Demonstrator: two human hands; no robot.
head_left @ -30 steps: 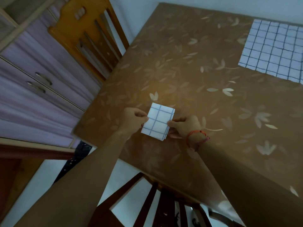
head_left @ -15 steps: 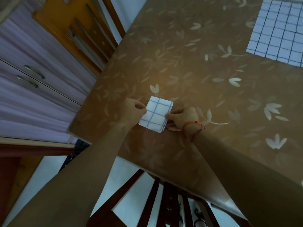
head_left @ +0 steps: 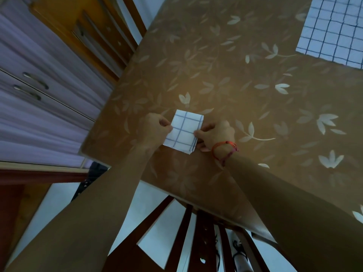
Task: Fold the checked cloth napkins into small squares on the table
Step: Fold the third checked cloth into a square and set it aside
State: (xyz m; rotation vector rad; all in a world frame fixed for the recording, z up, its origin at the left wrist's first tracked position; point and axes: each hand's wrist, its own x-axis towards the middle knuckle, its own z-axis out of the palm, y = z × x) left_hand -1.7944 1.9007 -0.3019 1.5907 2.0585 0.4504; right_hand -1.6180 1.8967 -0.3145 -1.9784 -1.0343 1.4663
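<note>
Two checked napkins: one folded small square [head_left: 183, 131] mid-frame, pinched by left hand [head_left: 155, 130] and right hand [head_left: 216, 135]; one larger napkin [head_left: 332, 28] upper right

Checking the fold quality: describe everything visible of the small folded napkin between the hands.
The folded napkin is white cloth with thin blue-grey checks, a small, roughly square layered packet over the brown leaf-patterned table near its corner. The left hand pinches its left edge, the right hand its right.
</note>
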